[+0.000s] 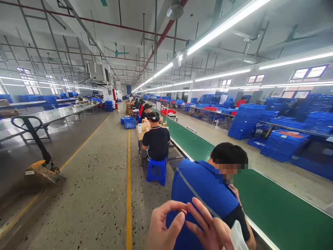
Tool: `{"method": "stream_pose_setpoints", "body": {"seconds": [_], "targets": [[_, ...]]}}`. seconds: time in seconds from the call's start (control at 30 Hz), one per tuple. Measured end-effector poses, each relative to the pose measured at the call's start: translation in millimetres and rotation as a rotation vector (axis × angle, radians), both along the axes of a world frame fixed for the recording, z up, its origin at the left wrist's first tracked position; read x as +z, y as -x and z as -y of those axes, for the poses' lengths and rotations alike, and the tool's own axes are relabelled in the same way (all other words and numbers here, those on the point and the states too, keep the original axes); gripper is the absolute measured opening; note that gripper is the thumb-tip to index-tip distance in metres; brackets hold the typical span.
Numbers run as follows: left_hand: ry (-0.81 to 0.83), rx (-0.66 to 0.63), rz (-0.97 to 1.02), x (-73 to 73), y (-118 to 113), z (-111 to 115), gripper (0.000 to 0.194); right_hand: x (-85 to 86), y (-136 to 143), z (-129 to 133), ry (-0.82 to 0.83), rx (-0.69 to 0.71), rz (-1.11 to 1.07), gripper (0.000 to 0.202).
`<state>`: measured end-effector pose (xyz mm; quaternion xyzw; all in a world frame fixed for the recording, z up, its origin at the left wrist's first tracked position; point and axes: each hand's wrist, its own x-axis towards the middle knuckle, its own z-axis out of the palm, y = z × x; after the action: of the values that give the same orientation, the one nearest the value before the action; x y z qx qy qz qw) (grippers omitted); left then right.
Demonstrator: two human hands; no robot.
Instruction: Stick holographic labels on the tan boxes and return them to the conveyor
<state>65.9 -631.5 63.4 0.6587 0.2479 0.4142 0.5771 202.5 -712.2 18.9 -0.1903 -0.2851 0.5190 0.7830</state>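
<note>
Ahead of me a green conveyor belt [273, 205] runs past seated workers; one occupies a blue stool [156, 171]. Blue crates [247, 119] stacked right; apparently a pallet jack [39, 163] left.

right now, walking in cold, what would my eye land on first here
Probably the person's own two hands at the bottom edge, left hand and right hand, fingertips touching, with something white beside the right. Just behind them sits a co-worker in a blue shirt, next to the long green conveyor belt running down the hall. On the left, a yellow pallet jack stands on the speckled floor.
</note>
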Motion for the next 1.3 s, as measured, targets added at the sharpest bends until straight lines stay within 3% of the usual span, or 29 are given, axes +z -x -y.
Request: {"method": "stream_pose_setpoints", "body": {"seconds": [0.1, 0.23, 0.33, 0.47, 0.73, 1.07, 1.3], "targets": [[-0.014, -0.002, 0.016, 9.8, 4, 6, 0.032, 7.9, 2, 8, -0.040, -0.008, 0.125, 0.044], [-0.056, -0.054, 0.098, 16.7, 3, 11, 0.035, 1.0, -6, 12, -0.068, 0.032, 0.303, 0.056], [-0.075, -0.074, 0.170, 17.8, 1, 15, 0.034, -6.1, -20, 11, -0.183, 0.147, 0.341, 0.064], [-0.094, -0.083, 0.218, 16.9, -1, 18, 0.026, -7.7, -34, 10, -0.268, 0.272, 0.398, 0.059], [-0.025, -0.139, 0.260, 21.3, -3, 23, 0.017, 7.2, -23, 19, -0.091, 0.012, 0.479, 0.059], [-0.008, -0.125, 0.195, 26.5, -10, 26, 0.016, 16.3, -27, 21, -0.096, -0.047, 0.526, 0.031], [-0.094, -0.018, 0.054, 8.1, -12, 23, 0.037, 38.3, -29, 25, -0.011, 0.006, 0.647, 0.037]]}}
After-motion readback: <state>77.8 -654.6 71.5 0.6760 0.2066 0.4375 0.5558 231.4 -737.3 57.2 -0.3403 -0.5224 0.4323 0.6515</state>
